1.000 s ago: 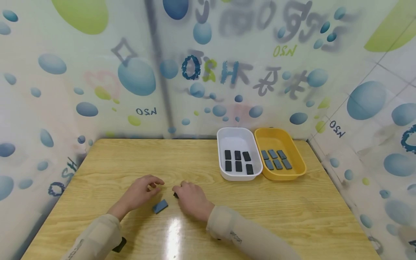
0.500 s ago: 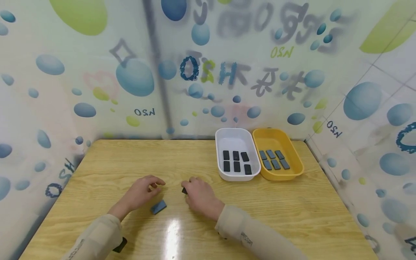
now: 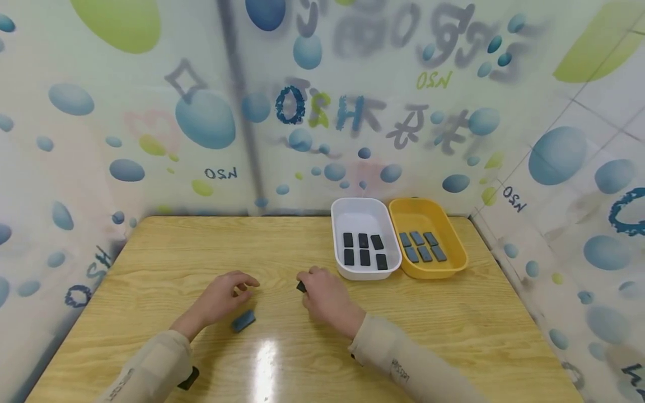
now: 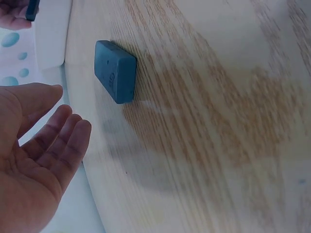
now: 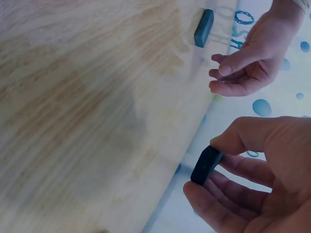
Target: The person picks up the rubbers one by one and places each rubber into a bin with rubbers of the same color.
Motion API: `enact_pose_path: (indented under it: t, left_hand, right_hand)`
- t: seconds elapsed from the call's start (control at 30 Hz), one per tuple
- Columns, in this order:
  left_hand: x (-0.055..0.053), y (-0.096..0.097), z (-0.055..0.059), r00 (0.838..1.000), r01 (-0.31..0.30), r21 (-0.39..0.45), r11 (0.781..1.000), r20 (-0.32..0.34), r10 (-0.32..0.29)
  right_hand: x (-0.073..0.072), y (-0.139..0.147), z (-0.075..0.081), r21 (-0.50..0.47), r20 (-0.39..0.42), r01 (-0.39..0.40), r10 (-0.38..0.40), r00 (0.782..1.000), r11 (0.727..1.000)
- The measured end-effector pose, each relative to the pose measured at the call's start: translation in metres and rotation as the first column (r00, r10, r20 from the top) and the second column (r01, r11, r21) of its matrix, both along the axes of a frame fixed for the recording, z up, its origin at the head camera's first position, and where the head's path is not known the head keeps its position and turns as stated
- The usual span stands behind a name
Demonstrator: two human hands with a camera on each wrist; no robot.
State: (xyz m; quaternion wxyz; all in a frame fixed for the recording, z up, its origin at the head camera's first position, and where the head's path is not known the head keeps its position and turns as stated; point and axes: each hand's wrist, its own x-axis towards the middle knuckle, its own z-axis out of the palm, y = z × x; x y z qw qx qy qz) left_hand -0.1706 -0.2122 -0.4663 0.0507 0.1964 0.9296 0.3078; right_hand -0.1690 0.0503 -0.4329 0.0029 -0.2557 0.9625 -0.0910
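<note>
My right hand (image 3: 330, 301) pinches a small black rectangular block (image 5: 206, 165) between thumb and fingertips, held over the table short of the white tray. In the head view most of that block is hidden by the fingers. To the left, my left hand (image 3: 225, 296) hovers with relaxed, slightly bent fingers and holds nothing. Just below it on the table lies a blue-grey rectangular block (image 3: 244, 321), seen larger as a blue-grey block (image 4: 114, 73) in the left wrist view, apart from the fingers.
A white tray (image 3: 393, 268) with two rows of black blocks stands at the back right. Touching it is a yellow tray (image 3: 461, 263) with blue-grey blocks in two rows. Another black block (image 3: 189, 379) lies beside the left sleeve. A patterned wall backs the wooden table (image 3: 227, 240).
My right hand has carried the black block to the right and away from me, towards the white tray. The left hand stays nearly in place. The view has shifted slightly.
</note>
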Motion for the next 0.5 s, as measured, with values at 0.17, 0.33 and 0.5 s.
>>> enact_pose_path:
  t: [0.17, 0.33, 0.5]
  left_hand:
    - [-0.001, 0.002, -0.002, 1.000, 0.010, 0.002, 1.000, -0.006, -0.009]
    - [-0.002, 0.005, -0.003, 1.000, 0.021, 0.002, 1.000, -0.005, -0.021]
    - [-0.004, 0.010, -0.002, 1.000, 0.025, 0.011, 1.000, 0.012, -0.025]
  right_hand:
    - [-0.002, 0.006, 0.004, -0.022, -0.051, -0.010, 0.009, 0.999, 1.000]
    - [-0.006, 0.013, 0.010, -0.042, -0.096, -0.005, 0.001, 0.995, 0.999]
    - [-0.012, 0.021, 0.021, -0.076, -0.110, 0.032, -0.040, 0.993, 0.997]
